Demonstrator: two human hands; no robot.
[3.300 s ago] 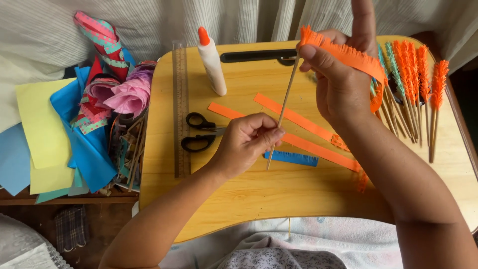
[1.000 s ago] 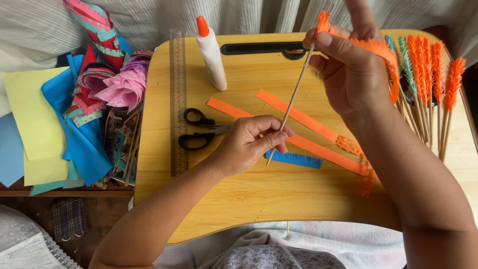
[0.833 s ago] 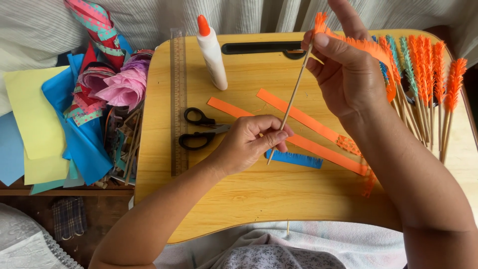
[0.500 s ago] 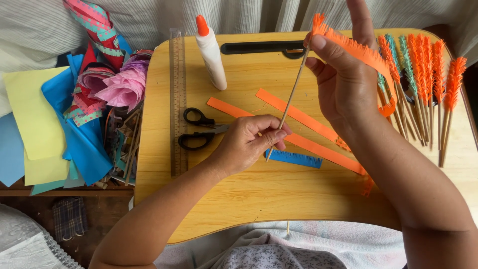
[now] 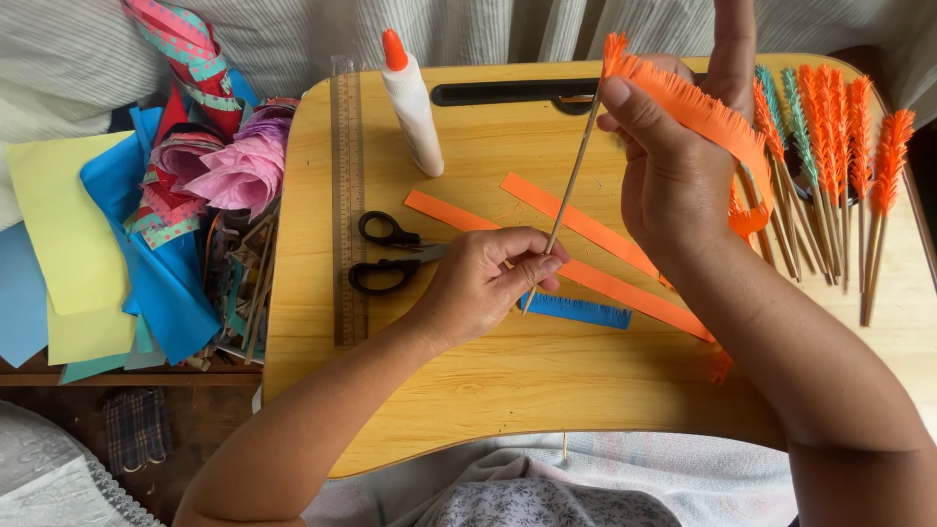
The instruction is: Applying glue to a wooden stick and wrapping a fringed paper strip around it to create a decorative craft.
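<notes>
Left hand (image 5: pixel 483 283) fingers pinch wooden skewer (image 5: pixel 571 181) low; right hand (image 5: pixel 673 166) grips fringed orange paper strip (image 5: pixel 698 112) at tip. Best wrap tight, overlapping.

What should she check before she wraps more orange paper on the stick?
1. Left hand pinches the stick low down: ok.
2. Right hand presses the fringed orange strip to the stick's top: ok.
3. The strip's free tail hangs loose over the right hand, not snagged on the finished sticks: cannot tell, they overlap in view.
4. Glue bottle is close by and capped: ok.
5. Scissors lie flat beside the left hand, blades hidden under it: cannot tell if shut.
6. Spare orange strips lie ready on the wooden tray: ok.
</notes>
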